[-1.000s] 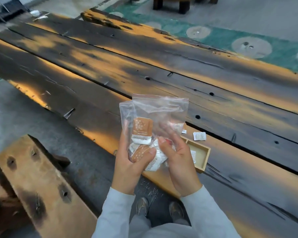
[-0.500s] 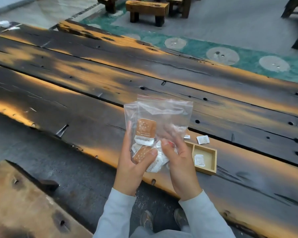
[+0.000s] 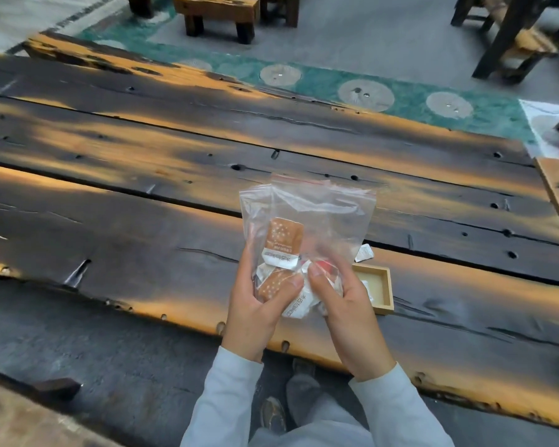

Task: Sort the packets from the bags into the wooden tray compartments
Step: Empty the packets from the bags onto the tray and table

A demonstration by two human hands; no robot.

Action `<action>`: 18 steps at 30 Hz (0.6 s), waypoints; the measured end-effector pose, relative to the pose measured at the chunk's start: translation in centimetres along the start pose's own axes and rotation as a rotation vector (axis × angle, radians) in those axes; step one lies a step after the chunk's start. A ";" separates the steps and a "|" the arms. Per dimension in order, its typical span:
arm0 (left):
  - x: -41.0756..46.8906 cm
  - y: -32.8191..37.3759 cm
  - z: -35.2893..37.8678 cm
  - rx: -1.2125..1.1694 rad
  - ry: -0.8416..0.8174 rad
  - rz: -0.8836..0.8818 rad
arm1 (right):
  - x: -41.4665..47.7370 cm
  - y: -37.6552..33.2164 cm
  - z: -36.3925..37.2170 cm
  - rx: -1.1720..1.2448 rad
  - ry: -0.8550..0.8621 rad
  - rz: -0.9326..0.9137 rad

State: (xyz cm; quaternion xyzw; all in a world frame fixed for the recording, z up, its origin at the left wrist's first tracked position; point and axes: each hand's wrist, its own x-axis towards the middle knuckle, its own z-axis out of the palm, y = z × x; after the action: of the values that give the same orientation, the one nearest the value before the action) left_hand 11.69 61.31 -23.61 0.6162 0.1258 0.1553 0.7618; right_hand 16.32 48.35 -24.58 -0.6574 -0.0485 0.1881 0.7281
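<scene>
Packets in orange-brown paper with white dots (image 3: 284,237) sit among white ones inside two overlapping clear plastic zip bags (image 3: 329,214), held upright above the near edge of the dark, scorched plank table (image 3: 142,246). Left hand (image 3: 255,304) grips the bags' lower part, thumb pressed on the front and fingers curled behind. Right hand (image 3: 342,295) pinches the other side the same way. A pale wooden tray (image 3: 386,295) lies on the table, partly hidden behind the right hand, with a small white sachet (image 3: 364,253) just beyond it.
</scene>
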 end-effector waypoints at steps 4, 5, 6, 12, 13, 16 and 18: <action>2.3 -0.1 0.6 -0.023 0.027 -0.012 | 2.5 -0.2 -0.4 0.006 -0.011 0.001; 3.0 0.0 0.7 -0.030 0.037 -0.019 | 3.2 -0.3 -0.4 0.008 -0.016 0.003; 3.5 0.0 0.8 -0.033 0.045 -0.024 | 3.9 -0.4 -0.4 0.005 -0.025 0.005; 8.2 0.0 0.6 -0.026 0.172 -0.032 | 8.6 -1.3 -0.7 -0.008 -0.019 -0.043; 9.0 -0.1 0.7 -0.023 0.190 -0.042 | 9.3 -1.6 -0.8 -0.009 -0.015 -0.049; 11.3 -0.4 0.9 -0.011 0.216 -0.076 | 11.5 -2.1 -1.3 -0.110 -0.016 -0.068; 12.7 -0.7 1.2 0.007 0.250 -0.084 | 12.9 -2.2 -1.9 -0.147 -0.025 -0.062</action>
State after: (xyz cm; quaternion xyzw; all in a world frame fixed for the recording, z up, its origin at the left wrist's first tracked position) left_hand 23.89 65.09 -24.01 0.5890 0.2460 0.1983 0.7438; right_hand 29.26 50.79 -24.97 -0.7047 -0.0917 0.1697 0.6828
